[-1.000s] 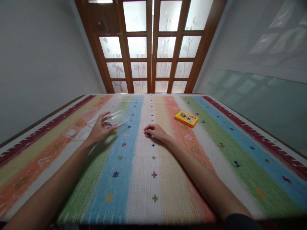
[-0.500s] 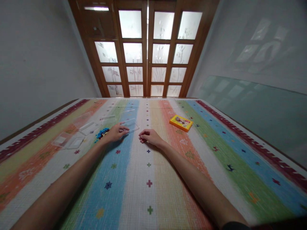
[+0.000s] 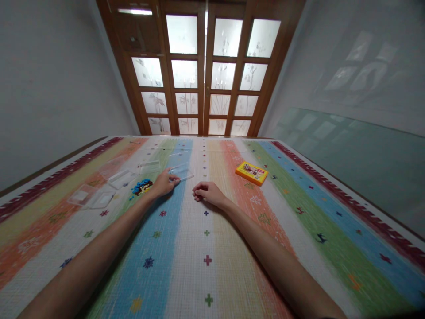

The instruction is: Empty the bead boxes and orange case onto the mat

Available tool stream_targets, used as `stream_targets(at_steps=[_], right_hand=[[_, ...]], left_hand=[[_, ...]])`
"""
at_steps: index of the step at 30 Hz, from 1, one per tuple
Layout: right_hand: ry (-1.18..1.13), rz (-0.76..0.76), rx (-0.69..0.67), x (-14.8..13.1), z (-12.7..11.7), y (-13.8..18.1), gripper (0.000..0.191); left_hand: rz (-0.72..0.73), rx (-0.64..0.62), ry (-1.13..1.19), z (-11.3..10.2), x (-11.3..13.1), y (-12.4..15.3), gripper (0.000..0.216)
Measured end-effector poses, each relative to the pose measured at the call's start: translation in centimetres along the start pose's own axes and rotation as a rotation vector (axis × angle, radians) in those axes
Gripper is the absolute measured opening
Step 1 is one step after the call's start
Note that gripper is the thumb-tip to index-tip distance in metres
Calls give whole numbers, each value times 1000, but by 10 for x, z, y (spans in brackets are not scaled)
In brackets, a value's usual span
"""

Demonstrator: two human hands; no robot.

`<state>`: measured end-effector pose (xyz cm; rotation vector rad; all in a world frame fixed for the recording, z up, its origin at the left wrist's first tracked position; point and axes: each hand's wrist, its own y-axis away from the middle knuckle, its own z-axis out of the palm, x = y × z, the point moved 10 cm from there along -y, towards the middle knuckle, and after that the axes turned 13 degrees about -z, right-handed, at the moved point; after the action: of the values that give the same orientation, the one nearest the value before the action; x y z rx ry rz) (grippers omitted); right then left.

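My left hand (image 3: 164, 182) rests on the striped cloth with its fingers closed on the near edge of a clear plastic tray (image 3: 181, 172). Just left of that hand lies a small heap of coloured beads (image 3: 141, 187), mostly blue. My right hand (image 3: 206, 193) lies loosely curled on the white stripe, fingers folded in, nothing visible in it. A yellow box (image 3: 251, 172) lies flat on the orange stripe, to the right of my right hand and a little farther off.
Several more clear plastic trays (image 3: 121, 178) and lids (image 3: 92, 198) lie spread over the left side of the striped cloth (image 3: 212, 248). A wooden door with frosted panes (image 3: 206, 71) stands beyond the far edge. A glass panel (image 3: 358, 150) leans at the right.
My left hand has brought the clear tray down from a tilted, lifted position to lie flat near the middle. A heap of beads now shows on the cloth. The right hand barely moved.
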<state>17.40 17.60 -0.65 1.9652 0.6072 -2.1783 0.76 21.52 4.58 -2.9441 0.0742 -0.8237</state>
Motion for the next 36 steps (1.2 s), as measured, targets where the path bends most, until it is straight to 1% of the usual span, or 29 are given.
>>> stream_targets(at_steps=[6, 14, 21, 25, 28, 30, 33, 36], right_hand=[[24, 2, 9, -1, 0, 1, 13], [51, -22, 3, -3, -1, 2, 13], [63, -11, 7, 0, -2, 1, 11], [58, -11, 2, 1, -2, 0, 11], [63, -10, 6, 1, -2, 0, 12], [64, -10, 9, 0, -2, 0, 12], [69, -7, 15, -1, -2, 1, 11], [75, -10, 18, -3, -2, 2, 11]], left_hand=[[-21, 44, -4, 1, -6, -10, 23], [6, 104, -48, 3, -5, -14, 23], [48, 151, -145, -1, 1, -16, 22], [78, 196, -234, -5, 4, -11, 25], [115, 233, -301, -4, 14, -1, 32], [161, 228, -334, 3, 26, 6, 39], [228, 180, -374, 19, 45, 14, 42], [243, 127, -419, 32, 55, 14, 39]])
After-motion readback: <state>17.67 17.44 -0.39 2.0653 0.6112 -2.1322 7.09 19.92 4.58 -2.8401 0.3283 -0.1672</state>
